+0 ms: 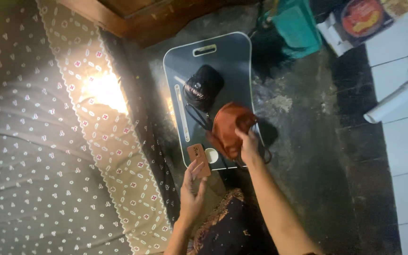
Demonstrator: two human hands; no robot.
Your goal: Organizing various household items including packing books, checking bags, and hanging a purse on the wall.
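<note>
**Phone in one hand, brown bag in the other**

Here the person's left hand (192, 189) pinches a tan phone (199, 159) between thumb and fingers, holding it over the near left corner of a dark lap tray (234, 54) that serves as the worktop. The right hand (249, 144) is closed on the edge of a brown leather bag (230, 128) resting on the tray, at two o'clock from the phone. A black pouch (204, 86) with a cord lies at eleven o'clock from the bag. A patterned bedsheet (38, 156) fills the nine o'clock side.
</note>
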